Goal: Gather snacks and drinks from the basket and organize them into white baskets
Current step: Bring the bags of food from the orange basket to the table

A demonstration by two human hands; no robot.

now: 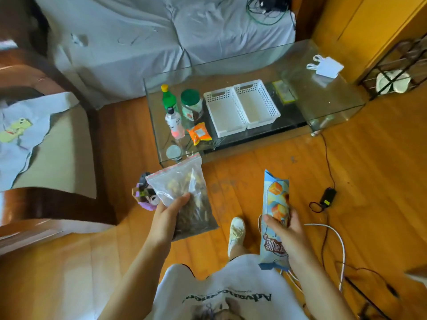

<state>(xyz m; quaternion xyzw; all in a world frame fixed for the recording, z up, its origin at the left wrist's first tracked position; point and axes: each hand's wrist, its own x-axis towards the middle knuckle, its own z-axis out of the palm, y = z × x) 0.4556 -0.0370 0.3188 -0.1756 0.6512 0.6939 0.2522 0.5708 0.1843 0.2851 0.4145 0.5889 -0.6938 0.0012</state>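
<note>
My left hand [166,215] grips a clear zip bag of dark snacks [184,192] above the floor. My right hand [285,229] holds a long light-blue snack packet [275,204] upright. Behind the zip bag a purple basket [144,197] with cans shows on the floor, mostly hidden. Two white baskets [241,107] sit side by side on the glass table [323,105], both with nothing inside. Left of them stand a green bottle [168,98], a green-lidded jar [192,105], a pink-bottomed bottle [175,122] and an orange snack pack [199,134].
A grey-covered sofa [138,42] lies behind the table. A wooden chair with a cloth [34,139] is at left. Cables and a black adapter [327,196] lie on the wooden floor at right. A white bag [327,66] rests on the table's far end.
</note>
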